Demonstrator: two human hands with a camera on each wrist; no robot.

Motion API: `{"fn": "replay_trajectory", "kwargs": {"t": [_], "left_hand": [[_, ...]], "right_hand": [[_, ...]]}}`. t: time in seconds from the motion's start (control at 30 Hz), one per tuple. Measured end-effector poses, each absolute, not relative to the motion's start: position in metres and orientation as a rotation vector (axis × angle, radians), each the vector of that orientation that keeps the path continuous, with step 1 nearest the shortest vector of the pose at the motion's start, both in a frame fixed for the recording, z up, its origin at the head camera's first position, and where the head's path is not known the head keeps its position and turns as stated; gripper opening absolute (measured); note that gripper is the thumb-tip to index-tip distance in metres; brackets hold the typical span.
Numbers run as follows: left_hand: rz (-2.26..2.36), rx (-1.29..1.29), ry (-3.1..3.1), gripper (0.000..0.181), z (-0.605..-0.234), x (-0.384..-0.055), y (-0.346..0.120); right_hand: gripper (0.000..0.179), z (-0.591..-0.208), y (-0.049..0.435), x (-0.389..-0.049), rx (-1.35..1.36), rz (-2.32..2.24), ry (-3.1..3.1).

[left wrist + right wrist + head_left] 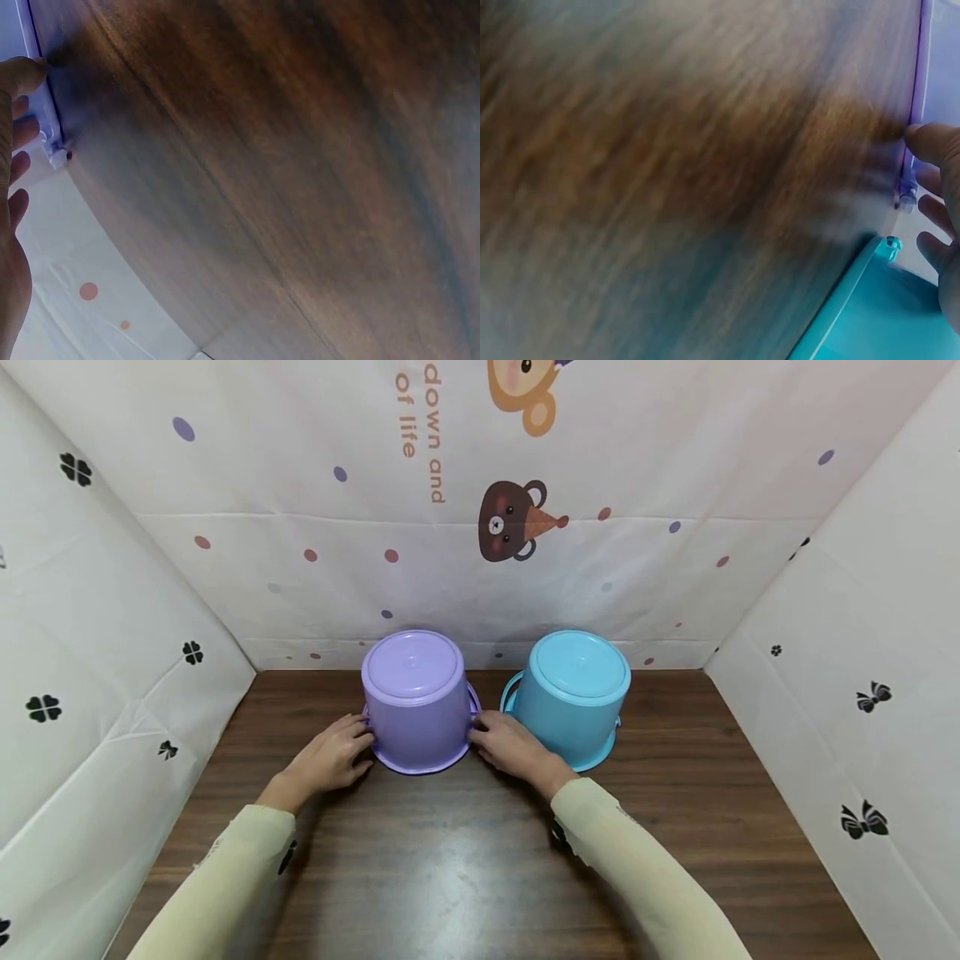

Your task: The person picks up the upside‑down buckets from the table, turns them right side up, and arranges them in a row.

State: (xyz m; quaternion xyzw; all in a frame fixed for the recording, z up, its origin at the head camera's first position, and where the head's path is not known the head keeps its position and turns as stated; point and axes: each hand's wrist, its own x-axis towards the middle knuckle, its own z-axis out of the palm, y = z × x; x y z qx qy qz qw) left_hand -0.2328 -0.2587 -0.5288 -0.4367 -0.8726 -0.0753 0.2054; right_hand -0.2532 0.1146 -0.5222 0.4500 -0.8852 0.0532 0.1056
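An upside-down purple bucket [417, 718] stands on the table with its base facing up. My left hand [335, 756] grips its left side low down, near the rim. On the opposite side, my right hand [513, 745] holds it near the rim and the handle joint. In the left wrist view, the left thumb [26, 75] lies at the purple rim while the other fingers reach along the wall. The right thumb [930, 141] likewise meets the rim in the right wrist view. Just right of that hand is an upside-down light-blue bucket [581, 693], partly overlapped by the hand.
Both buckets stand at the back of a dark wooden table [442, 860], close to a white printed back sheet [315, 602]. Patterned white sheets line the left [112, 693] and right [825, 677] sides. The light-blue bucket's handle [508, 689] sticks out toward the purple one.
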Motion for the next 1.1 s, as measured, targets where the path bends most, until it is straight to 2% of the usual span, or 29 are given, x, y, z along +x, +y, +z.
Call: {"fn": "replay_trajectory", "kwargs": {"t": [0.47, 1.1], "left_hand": [[-0.350, -1.164, -2.495, 0.032, -0.534, -0.230, -0.257], [-0.370, -1.168, -2.443, 0.028, -0.542, -0.234, -0.253]], "right_hand": [[0.013, -0.523, 0.107, -0.260, 1.367, 0.132, -2.567], [0.011, -0.520, 0.099, -0.258, 1.288, -0.119, -2.535]]}}
